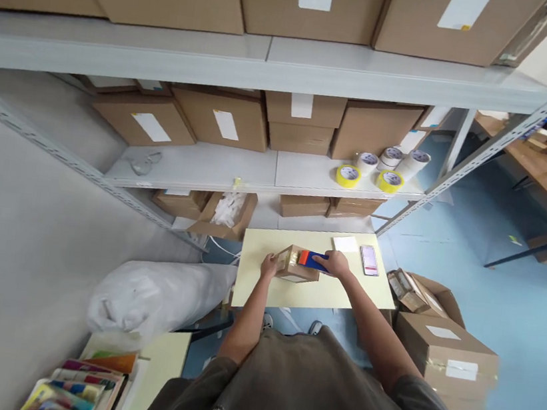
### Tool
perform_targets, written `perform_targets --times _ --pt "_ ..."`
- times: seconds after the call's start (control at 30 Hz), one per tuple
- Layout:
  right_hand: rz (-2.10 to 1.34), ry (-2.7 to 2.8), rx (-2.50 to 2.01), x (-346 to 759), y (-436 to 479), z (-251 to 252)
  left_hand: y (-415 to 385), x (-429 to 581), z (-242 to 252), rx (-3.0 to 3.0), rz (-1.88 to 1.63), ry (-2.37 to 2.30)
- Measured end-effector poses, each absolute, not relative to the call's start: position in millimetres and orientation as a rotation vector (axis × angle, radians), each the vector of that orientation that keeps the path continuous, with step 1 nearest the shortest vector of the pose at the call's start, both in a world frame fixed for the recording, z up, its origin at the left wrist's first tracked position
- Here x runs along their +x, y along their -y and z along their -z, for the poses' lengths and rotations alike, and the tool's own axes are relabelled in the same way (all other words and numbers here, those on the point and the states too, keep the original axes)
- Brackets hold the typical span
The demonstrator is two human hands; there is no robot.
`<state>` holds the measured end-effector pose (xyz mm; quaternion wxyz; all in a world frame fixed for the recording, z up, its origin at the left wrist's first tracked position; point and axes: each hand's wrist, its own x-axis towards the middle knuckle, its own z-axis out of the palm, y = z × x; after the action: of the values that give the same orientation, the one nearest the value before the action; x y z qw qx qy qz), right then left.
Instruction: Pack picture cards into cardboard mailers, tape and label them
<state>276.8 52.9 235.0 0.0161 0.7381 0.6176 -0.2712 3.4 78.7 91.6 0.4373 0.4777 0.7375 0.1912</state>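
A small cardboard box (295, 270) sits on a pale yellow table (312, 291) below me. My left hand (269, 265) is closed on the box's left end and steadies it. My right hand (334, 263) grips a red and blue tape dispenser (310, 260) that rests on top of the box. A white sheet (346, 243) and a small pink and white card (370, 259) lie on the table's far right part, apart from both hands.
Grey metal shelving (266, 63) holds many brown cartons, plus several tape rolls (379, 168) on the middle shelf. Sealed cartons (440, 351) stand on the blue floor to the right. A white bag (155, 300) and stacked books (78, 388) lie to the left.
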Motion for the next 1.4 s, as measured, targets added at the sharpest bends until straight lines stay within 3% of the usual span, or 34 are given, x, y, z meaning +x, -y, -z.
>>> perform_targets --times 0.13,0.37,0.7,0.97,1.4 --pt "0.870 -1.959 2.166 218 -71 -242 -74 -8 -106 1.209 -0.636 -1.647" --pt "0.753 -1.996 2.089 195 -80 -252 -54 -1 -109 1.281 -0.565 -1.646" --pt "0.845 -1.889 2.313 325 -39 -238 -51 105 -119 1.421 -0.371 -1.731" --pt "0.867 -1.796 2.403 466 17 -233 -54 110 -112 1.456 -0.378 -1.720" --pt "0.920 -1.960 2.240 287 -63 -215 -78 -10 -119 1.232 -0.368 -1.939"
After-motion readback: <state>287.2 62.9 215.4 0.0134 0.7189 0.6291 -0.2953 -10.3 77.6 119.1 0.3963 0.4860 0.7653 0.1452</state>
